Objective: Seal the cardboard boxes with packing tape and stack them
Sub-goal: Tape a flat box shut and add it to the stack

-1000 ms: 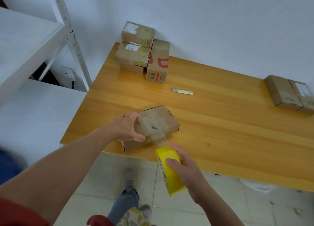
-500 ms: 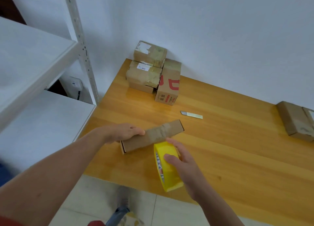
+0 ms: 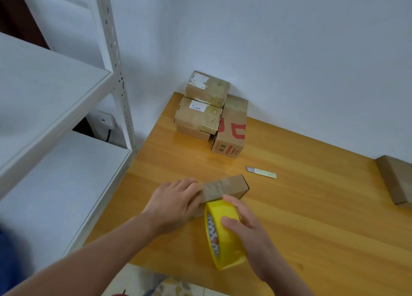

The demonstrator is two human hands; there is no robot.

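A small flat cardboard box (image 3: 231, 185) lies near the front left of the wooden table (image 3: 312, 206), with clear tape wrapped across its middle. My left hand (image 3: 176, 203) grips the box's left end, fingers curled over its top. My right hand (image 3: 247, 229) grips a yellow roll of packing tape (image 3: 223, 235), held on edge just in front of the box, with its tape running up onto the box. A stack of taped boxes (image 3: 202, 115) sits in the table's far left corner beside an upright box with red print (image 3: 233, 130).
A small knife blade (image 3: 260, 172) lies on the table behind the box. Another cardboard box (image 3: 396, 179) sits at the right edge. White metal shelving (image 3: 55, 108) stands close on the left. The wall runs behind the table.
The box has been tipped so a narrow side faces up. My left hand has shifted further over its left end. The tape roll has come closer against the box. The camera has tilted up.
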